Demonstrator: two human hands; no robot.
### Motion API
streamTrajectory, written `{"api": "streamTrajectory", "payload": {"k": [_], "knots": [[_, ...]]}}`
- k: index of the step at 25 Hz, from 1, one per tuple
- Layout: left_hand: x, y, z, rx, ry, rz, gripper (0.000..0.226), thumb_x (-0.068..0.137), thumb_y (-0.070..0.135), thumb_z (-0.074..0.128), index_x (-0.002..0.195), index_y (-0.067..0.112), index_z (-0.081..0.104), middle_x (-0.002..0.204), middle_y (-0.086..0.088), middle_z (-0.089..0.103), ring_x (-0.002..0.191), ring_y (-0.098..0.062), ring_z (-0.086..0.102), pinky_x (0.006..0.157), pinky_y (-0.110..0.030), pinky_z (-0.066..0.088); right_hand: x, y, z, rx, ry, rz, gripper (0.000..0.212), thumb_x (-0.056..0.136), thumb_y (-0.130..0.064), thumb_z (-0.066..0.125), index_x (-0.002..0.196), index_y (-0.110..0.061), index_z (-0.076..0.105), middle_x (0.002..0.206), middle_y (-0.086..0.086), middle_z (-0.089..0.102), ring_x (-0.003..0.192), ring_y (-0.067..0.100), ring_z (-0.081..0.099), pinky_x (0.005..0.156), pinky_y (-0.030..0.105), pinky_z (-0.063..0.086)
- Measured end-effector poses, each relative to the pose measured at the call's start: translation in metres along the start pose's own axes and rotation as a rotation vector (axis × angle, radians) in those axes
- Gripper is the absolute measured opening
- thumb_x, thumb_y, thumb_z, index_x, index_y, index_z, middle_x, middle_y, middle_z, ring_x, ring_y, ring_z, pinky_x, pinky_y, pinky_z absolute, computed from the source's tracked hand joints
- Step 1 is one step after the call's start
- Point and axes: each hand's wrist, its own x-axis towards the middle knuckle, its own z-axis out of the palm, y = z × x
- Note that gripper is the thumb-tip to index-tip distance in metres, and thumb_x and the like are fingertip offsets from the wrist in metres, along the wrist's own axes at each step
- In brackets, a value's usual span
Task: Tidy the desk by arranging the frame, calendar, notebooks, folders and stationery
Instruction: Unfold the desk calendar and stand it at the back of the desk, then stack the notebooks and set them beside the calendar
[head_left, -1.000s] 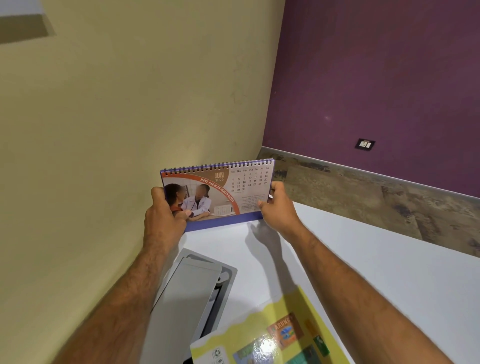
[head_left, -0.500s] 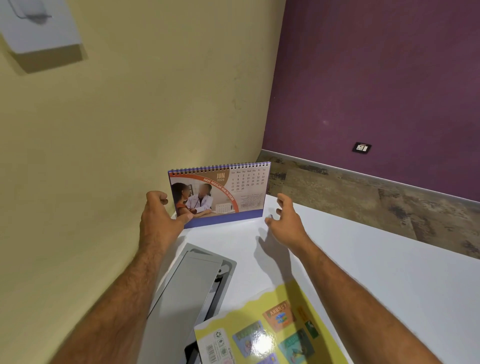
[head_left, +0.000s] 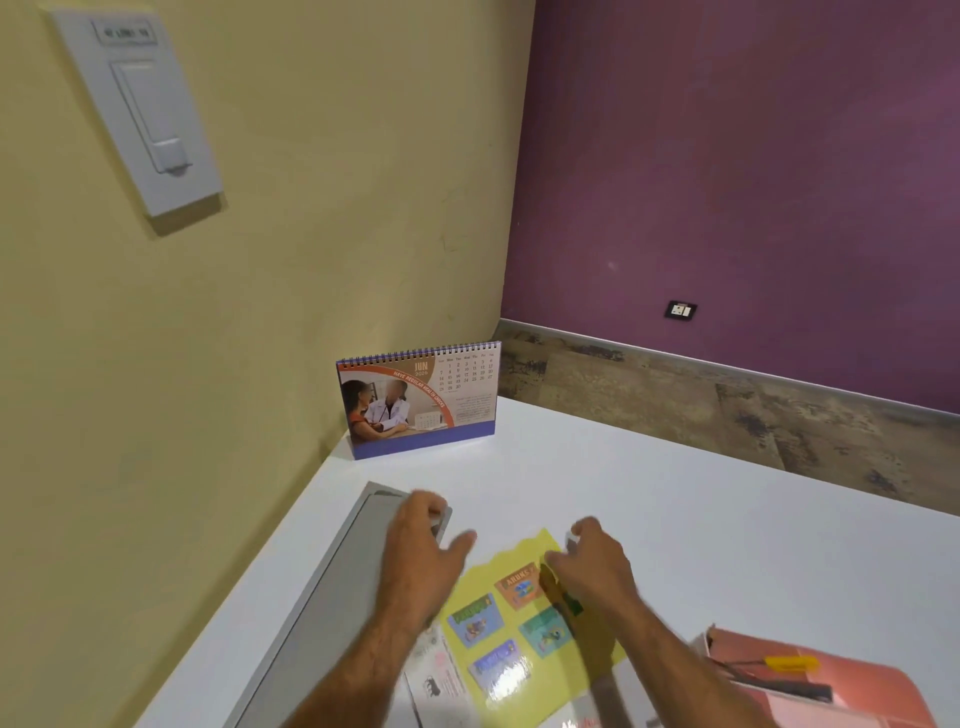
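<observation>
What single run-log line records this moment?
calendar: standing in desk corner, released | left hand: empty, over grey tray | right hand: empty, over yellow notebook

Your two bare forearms reach forward from the bottom edge, almost parallel. Your left hand (head_left: 423, 545) is palm down, its fingers loosely spread and the thumb pointing to the right. Your right hand (head_left: 592, 558) is beside it, apart from it, with fingers curled downward. Both hands are empty and a little blurred.
</observation>
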Motion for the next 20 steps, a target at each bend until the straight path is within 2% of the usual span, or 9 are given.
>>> {"api": "streamTrajectory", "payload": {"k": [2, 5, 7, 8, 11, 14, 17, 20], "knots": [[-0.033, -0.014, 0.017, 0.123, -0.082, -0.097, 0.046, 0.073, 0.039, 0.078, 0.108, 0.031, 0.049, 0.116, 0.008, 0.051, 0.114, -0.018, 0.050, 0.091, -0.036, 0.046, -0.021, 0.012, 0.005, -0.155, -0.041, 0.095, 0.051, 0.067, -0.045, 0.064, 0.105, -0.020, 0.042, 0.113, 0.002, 0.054, 0.108, 0.027, 0.054, 0.088, 0.037, 0.048], [-0.078, -0.027, 0.029, 0.383, -0.115, -0.340, 0.068, 0.068, 0.058, 0.072, 0.123, 0.036, 0.040, 0.146, 0.001, 0.027, 0.136, -0.025, 0.024, 0.109, -0.044, 0.029, -0.046, 0.021, 0.012, -0.277, -0.067, 0.190, 0.069, 0.064, -0.047, 0.070, 0.118, -0.020, 0.036, 0.121, 0.002, 0.043, 0.117, 0.028, 0.045, 0.090, 0.040, 0.043], [-0.098, -0.029, 0.029, 0.336, -0.111, -0.491, 0.080, 0.064, 0.061, 0.075, 0.128, 0.036, 0.035, 0.155, -0.006, 0.009, 0.143, -0.030, 0.011, 0.116, -0.048, 0.017, -0.054, 0.023, 0.013, -0.246, -0.072, 0.200, 0.081, 0.062, -0.048, 0.076, 0.124, -0.018, 0.033, 0.126, 0.004, 0.042, 0.121, 0.029, 0.043, 0.092, 0.040, 0.042], [-0.105, -0.031, 0.028, 0.295, -0.097, -0.525, 0.084, 0.063, 0.060, 0.077, 0.130, 0.034, 0.034, 0.156, -0.008, 0.007, 0.144, -0.032, 0.010, 0.117, -0.047, 0.014, -0.056, 0.024, 0.012, -0.216, -0.084, 0.216, 0.084, 0.062, -0.048, 0.078, 0.125, -0.016, 0.033, 0.127, 0.005, 0.043, 0.122, 0.029, 0.043, 0.093, 0.040, 0.042], [-0.111, -0.035, 0.021, 0.192, -0.030, -0.525, 0.088, 0.066, 0.050, 0.082, 0.138, 0.025, 0.037, 0.151, -0.011, 0.024, 0.139, -0.034, 0.025, 0.114, -0.045, 0.026, -0.059, 0.025, 0.011, -0.116, -0.128, 0.262, 0.086, 0.057, -0.050, 0.081, 0.123, -0.012, 0.040, 0.125, 0.006, 0.050, 0.120, 0.029, 0.048, 0.090, 0.037, 0.043], [-0.110, -0.033, 0.011, 0.104, 0.037, -0.513, 0.077, 0.071, 0.040, 0.082, 0.135, 0.020, 0.045, 0.140, -0.012, 0.040, 0.128, -0.035, 0.038, 0.108, -0.044, 0.032, -0.065, 0.032, 0.011, -0.096, -0.107, 0.265, 0.067, 0.052, -0.052, 0.077, 0.106, -0.016, 0.060, 0.114, 0.004, 0.062, 0.107, 0.027, 0.058, 0.075, 0.031, 0.045], [-0.114, -0.025, 0.003, 0.060, 0.070, -0.513, 0.069, 0.072, 0.043, 0.081, 0.129, 0.020, 0.051, 0.133, -0.011, 0.050, 0.119, -0.033, 0.048, 0.105, -0.044, 0.037, -0.078, 0.039, 0.004, 0.069, -0.014, 0.221, 0.038, 0.061, -0.035, 0.075, 0.093, -0.020, 0.062, 0.106, 0.005, 0.058, 0.095, 0.025, 0.062, 0.074, 0.029, 0.051], [-0.123, -0.016, -0.001, 0.020, 0.054, -0.511, 0.068, 0.071, 0.047, 0.081, 0.127, 0.020, 0.053, 0.130, -0.008, 0.054, 0.113, -0.030, 0.054, 0.101, -0.045, 0.043, -0.105, 0.038, -0.013, 0.283, 0.030, 0.192, 0.026, 0.066, -0.019, 0.072, 0.086, -0.018, 0.055, 0.093, 0.002, 0.064, 0.084, 0.019, 0.063, 0.074, 0.034, 0.055]]}}
